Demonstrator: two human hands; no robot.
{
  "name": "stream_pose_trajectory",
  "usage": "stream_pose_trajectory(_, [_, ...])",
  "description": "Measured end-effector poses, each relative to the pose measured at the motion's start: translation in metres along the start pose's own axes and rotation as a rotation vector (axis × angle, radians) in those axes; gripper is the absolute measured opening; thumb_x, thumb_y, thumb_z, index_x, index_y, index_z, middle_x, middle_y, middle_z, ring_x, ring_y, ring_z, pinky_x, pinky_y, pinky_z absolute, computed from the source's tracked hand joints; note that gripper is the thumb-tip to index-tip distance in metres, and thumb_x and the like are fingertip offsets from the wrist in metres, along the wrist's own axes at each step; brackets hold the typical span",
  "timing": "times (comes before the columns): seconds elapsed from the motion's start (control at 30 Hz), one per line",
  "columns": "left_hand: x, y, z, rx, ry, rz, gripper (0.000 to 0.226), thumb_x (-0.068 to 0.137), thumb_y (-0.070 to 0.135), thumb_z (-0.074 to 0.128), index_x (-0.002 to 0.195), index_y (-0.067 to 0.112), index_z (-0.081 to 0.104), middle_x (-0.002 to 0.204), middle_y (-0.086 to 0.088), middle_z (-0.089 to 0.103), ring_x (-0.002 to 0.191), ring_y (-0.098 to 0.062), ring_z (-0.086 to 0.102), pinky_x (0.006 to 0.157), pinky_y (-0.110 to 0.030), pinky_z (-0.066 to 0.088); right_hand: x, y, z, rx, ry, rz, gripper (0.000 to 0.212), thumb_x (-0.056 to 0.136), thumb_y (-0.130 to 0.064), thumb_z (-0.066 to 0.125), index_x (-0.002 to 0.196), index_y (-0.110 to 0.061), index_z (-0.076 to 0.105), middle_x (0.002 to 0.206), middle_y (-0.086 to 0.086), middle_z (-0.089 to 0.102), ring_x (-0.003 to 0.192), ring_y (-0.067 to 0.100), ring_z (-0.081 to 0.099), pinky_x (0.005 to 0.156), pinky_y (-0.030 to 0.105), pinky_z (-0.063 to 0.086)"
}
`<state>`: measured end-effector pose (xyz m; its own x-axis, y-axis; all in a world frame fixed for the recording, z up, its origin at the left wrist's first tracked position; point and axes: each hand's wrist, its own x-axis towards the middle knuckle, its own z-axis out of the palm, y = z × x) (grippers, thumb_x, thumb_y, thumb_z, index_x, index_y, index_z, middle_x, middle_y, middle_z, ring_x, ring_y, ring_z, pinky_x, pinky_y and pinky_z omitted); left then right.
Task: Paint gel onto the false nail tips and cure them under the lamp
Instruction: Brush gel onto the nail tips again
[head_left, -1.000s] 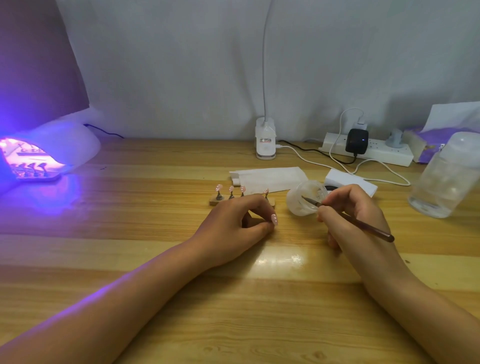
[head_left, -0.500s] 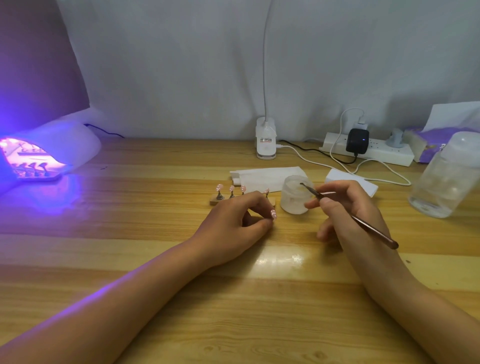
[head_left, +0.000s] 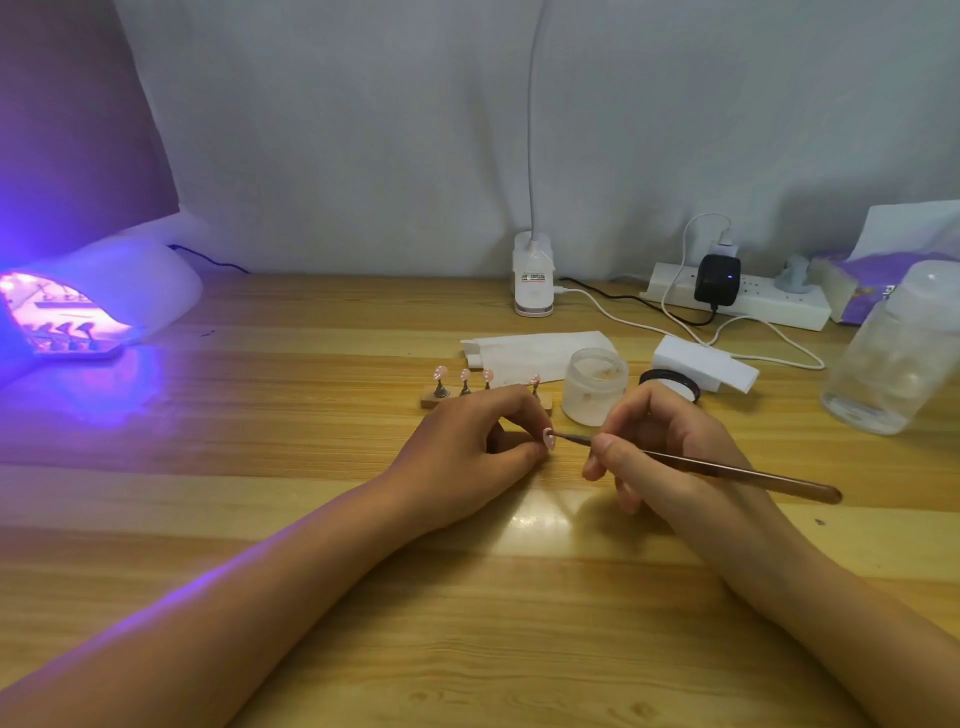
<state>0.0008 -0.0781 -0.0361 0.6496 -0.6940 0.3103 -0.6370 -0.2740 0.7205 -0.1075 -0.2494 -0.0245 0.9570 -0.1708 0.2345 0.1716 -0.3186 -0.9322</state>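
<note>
My left hand (head_left: 470, 447) rests on the wooden table and pinches a small pink false nail tip (head_left: 548, 438) between thumb and fingers. A thin brown brush (head_left: 727, 472) is gripped like a pen by my right hand (head_left: 660, 452), and its tip touches the nail. Behind my left hand a small wooden holder (head_left: 432, 399) carries several pink nail tips (head_left: 440, 372) on stands. An open frosted gel jar (head_left: 595, 385) stands upright just behind my hands, with its black lid (head_left: 669, 383) to its right. At far left the white curing lamp (head_left: 104, 306) glows purple, with more tips on stands inside.
White paper (head_left: 530, 353) and a white block (head_left: 706, 364) lie behind the jar. A clear plastic bottle (head_left: 893, 353) stands at far right. A white lamp base (head_left: 532, 275), power strip (head_left: 748, 299) with cables, and tissue pack (head_left: 872, 280) line the back wall.
My right hand set the gel jar down upright and brought the brush leftward from the jar to the nail tip held by my left hand. The left hand stayed put.
</note>
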Motion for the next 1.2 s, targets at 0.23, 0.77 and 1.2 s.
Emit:
stream_pose_trajectory(0.23, [0.0001,-0.0001,0.0000,0.000,-0.006,0.000,0.009,0.088,0.012,0.070,0.093,0.020,0.068,0.095,0.012,0.070,0.070,-0.026,0.060,0.067,-0.042,0.050,0.0026,0.0024,-0.0001,-0.031,-0.020,0.022,0.007,0.090,-0.014,0.065,0.093,-0.014,0.059,0.079,0.000,0.074,0.057,0.001,0.063,0.049,0.015,0.047])
stream_pose_trajectory(0.77, [-0.0003,0.0021,-0.0010,0.010,-0.018,-0.009,0.010,0.088,0.012,0.070,0.095,0.019,0.069,0.100,0.011,0.069,0.071,-0.023,0.061,0.068,-0.038,0.050,0.0003,-0.0027,-0.0008,-0.019,-0.025,0.049,0.008,0.086,-0.003,0.063,0.086,-0.010,0.057,0.069,0.004,0.069,0.054,0.006,0.059,0.050,0.020,0.048])
stream_pose_trajectory(1.2, [-0.0006,0.0010,-0.0011,-0.001,-0.013,-0.003,0.011,0.087,0.013,0.071,0.091,0.023,0.068,0.099,0.011,0.069,0.070,-0.021,0.062,0.068,-0.040,0.051,0.0012,-0.0022,-0.0004,-0.024,-0.033,0.080,0.009,0.087,-0.002,0.060,0.085,-0.009,0.056,0.065,0.004,0.068,0.051,0.007,0.058,0.049,0.022,0.047])
